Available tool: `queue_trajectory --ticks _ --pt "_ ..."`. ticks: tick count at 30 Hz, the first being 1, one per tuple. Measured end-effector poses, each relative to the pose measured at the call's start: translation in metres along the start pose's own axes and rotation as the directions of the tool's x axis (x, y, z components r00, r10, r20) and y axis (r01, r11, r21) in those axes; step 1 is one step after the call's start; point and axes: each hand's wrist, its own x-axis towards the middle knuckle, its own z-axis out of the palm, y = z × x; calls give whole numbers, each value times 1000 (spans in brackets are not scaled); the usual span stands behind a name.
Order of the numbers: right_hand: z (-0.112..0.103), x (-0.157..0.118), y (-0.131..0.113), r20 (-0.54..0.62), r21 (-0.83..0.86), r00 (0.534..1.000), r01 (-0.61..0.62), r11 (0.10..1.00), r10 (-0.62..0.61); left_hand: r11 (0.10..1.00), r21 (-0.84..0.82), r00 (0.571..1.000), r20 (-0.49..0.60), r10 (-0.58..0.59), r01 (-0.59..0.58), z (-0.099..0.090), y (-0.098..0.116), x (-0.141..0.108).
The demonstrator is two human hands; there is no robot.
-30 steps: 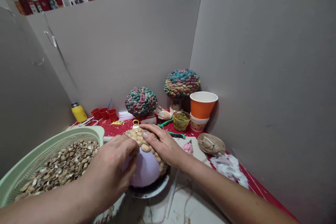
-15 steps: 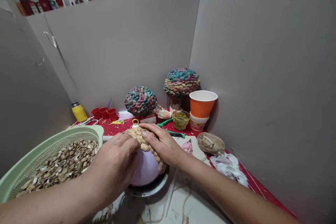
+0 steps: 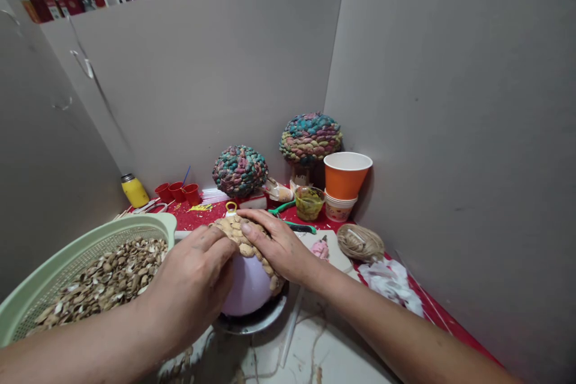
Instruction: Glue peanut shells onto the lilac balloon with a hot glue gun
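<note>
A lilac balloon (image 3: pixel 249 289) sits in a dark round metal bowl (image 3: pixel 265 328), its upper part covered with rows of tan peanut shells (image 3: pixel 234 228). My right hand (image 3: pixel 276 246) lies over the top right of the shell layer, fingers stretched out and thumb apart. At the balloon's left side my left hand (image 3: pixel 195 270) is closed, its fingers curled in against the edge of the shells. The tips of those fingers are hidden, so whatever they pinch cannot be seen.
On the left stands a green basket (image 3: pixel 170 231) of loose peanut shells (image 3: pixel 114 276). Behind are two colourful shell-covered balls, red cups (image 3: pixel 192 194), a yellow-green tub (image 3: pixel 309 204) and an orange cup (image 3: pixel 345 182). Twine (image 3: pixel 360 242) and white plastic (image 3: pixel 391 285) lie at right.
Both hands keep almost the same place on the balloon. The whole view has shifted very slightly; nothing is visibly taken up or let go.
</note>
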Motion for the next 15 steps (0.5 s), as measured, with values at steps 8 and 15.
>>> queue_trajectory --ticks 8,15 --pt "-2 0 -1 -1 -14 1000 -4 1000 4 998 -16 997 39 -59 60 -1 -1 -2" --pt "-2 -1 -1 1 -20 1000 -2 1000 2 999 -5 998 41 -49 49 -1 -1 -2"
